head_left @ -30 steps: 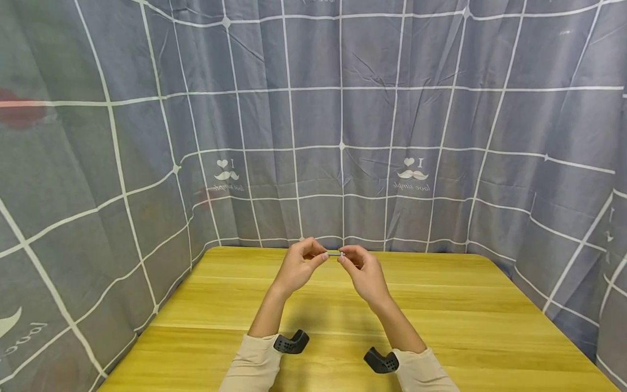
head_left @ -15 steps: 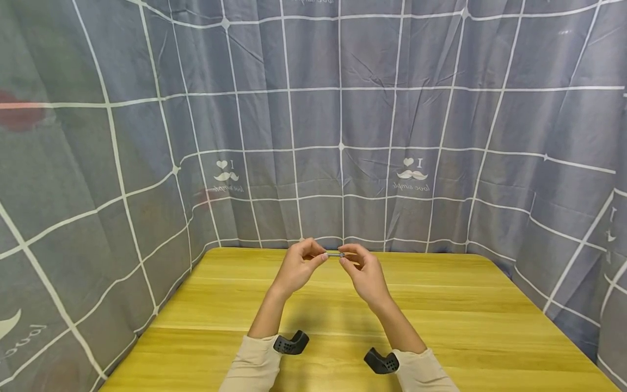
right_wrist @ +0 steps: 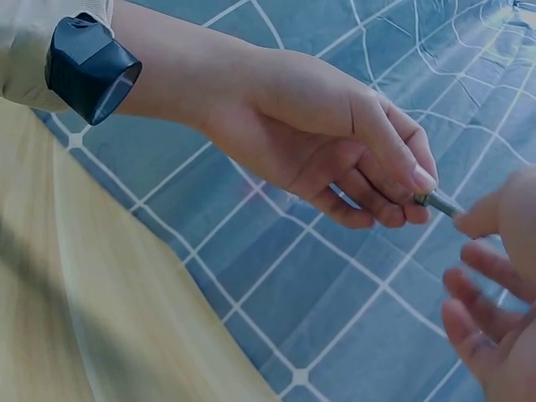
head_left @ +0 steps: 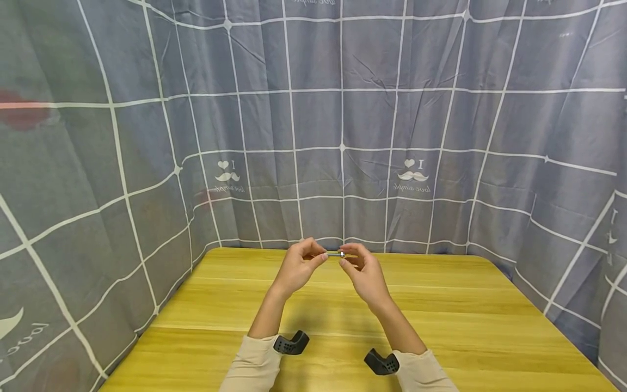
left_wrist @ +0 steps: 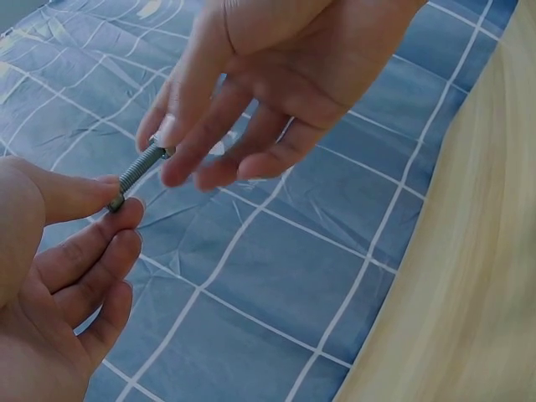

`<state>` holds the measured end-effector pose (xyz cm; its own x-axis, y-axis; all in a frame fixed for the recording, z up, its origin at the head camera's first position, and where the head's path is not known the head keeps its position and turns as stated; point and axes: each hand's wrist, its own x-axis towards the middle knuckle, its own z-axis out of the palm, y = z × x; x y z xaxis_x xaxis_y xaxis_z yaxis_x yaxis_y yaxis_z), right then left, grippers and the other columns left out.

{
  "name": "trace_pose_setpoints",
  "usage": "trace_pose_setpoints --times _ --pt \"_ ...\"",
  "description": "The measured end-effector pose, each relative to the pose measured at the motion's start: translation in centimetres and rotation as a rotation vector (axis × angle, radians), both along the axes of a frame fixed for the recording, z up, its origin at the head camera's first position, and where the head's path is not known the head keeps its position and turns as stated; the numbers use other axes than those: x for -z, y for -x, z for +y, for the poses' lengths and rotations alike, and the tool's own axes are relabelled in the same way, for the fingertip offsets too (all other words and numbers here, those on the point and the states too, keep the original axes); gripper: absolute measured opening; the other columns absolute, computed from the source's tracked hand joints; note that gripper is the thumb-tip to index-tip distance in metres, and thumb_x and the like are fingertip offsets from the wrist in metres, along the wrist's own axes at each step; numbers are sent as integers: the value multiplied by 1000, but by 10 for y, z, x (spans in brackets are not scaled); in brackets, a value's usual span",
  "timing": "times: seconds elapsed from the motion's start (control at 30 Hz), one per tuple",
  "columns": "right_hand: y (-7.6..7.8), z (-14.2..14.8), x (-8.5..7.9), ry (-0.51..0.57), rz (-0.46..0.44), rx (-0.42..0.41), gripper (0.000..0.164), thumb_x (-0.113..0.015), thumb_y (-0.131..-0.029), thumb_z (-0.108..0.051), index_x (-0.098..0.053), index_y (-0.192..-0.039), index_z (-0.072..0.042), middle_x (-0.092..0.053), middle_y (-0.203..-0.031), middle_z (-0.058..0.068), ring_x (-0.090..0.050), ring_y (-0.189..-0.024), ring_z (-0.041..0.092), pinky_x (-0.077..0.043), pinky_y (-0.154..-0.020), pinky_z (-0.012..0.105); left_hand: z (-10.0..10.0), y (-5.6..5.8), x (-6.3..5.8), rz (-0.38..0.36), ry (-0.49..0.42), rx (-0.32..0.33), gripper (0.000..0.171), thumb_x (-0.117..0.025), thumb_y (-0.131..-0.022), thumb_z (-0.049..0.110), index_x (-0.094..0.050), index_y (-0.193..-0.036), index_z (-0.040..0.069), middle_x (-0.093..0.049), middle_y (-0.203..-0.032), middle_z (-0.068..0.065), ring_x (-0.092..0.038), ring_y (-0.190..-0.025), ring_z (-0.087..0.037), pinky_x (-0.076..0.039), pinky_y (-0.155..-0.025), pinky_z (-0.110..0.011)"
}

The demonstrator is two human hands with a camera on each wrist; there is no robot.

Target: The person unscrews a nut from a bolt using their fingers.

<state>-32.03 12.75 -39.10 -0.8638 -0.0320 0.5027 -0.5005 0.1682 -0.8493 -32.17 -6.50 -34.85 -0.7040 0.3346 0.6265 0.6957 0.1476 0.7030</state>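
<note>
A small threaded metal bolt [left_wrist: 141, 169] is held up between both hands, roughly level in the head view. My left hand [head_left: 300, 267] pinches its left end between thumb and fingers, the other fingers loosely bent. At the right end, a wider shiny piece [head_left: 342, 254] sits between the thumb and index fingertips of my right hand [head_left: 366, 275]. I cannot tell whether that piece is a nut or the bolt's head. Bare thread shows between the two hands in the left wrist view. Thumb and fingertips partly hide both ends.
Below the hands stretches a yellow wooden table [head_left: 235, 305]. A grey curtain [head_left: 313, 120] with white grid lines hangs behind it and along both sides. Black wrist devices [head_left: 291, 343] are worn at the cuffs of the beige sleeves [head_left: 254, 362].
Both hands stay in place with the bolt between them. My right thumb and index finger have shifted slightly at the bolt's right end, where the shiny piece now shows more plainly.
</note>
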Motion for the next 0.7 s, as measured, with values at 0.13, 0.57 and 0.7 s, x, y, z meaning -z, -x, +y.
trace_pose_setpoints --times 0.13,0.57,0.7 --pt "1 -1 1 -20 -35 4 48 -70 -100 -12 -54 -146 -10 -62 -135 13 -64 -114 33 -54 -94 49 0 0 -1 -6 -3 3 7 -66 -98 -6 -64 -96 -12 -71 -96 -25 -64 -86 -32 -52 -80 -42" --pt "1 -1 2 -29 12 8 46 -71 -99 -5 -57 -142 -10 -57 -140 13 -58 -125 38 -49 -100 55 -1 1 1 5 -5 9 7 -66 -98 -6 -65 -97 -12 -71 -95 -22 -64 -86 -32 -52 -80 -41" --pt "0 -2 3 -51 -31 55 42 -70 -102 -19 -59 -141 -9 -64 -130 11 -61 -117 33 -50 -97 52 -1 1 2 6 -10 5 6 -66 -98 -6 -65 -97 -12 -71 -95 -22 -65 -86 -32 -53 -79 -39"
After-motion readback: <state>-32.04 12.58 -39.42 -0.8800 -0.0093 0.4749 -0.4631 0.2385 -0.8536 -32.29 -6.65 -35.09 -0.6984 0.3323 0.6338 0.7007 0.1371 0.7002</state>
